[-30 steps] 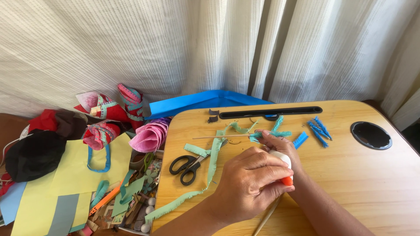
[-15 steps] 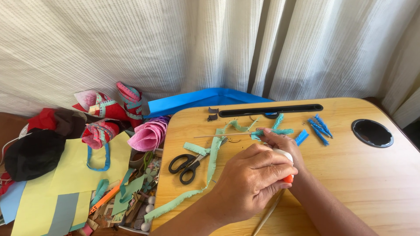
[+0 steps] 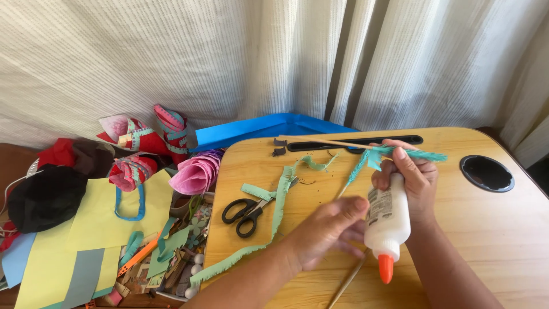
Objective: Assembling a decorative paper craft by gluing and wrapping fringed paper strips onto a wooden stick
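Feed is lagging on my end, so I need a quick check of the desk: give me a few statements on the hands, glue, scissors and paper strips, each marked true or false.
1. The right hand holds a white glue bottle with its orange tip pointing down. True.
2. The left hand grips the scissors. False: the black-handled scissors lie untouched on the wooden desk, left of that hand.
3. A long fringed green paper strip lies across the desk. True.
4. The glue bottle lies flat on the desk. False: it is held up, off the desk.
5. The right hand also pinches a stick with teal fringe. True.
6. The round black recess sits at the desk's left edge. False: it is at the right.
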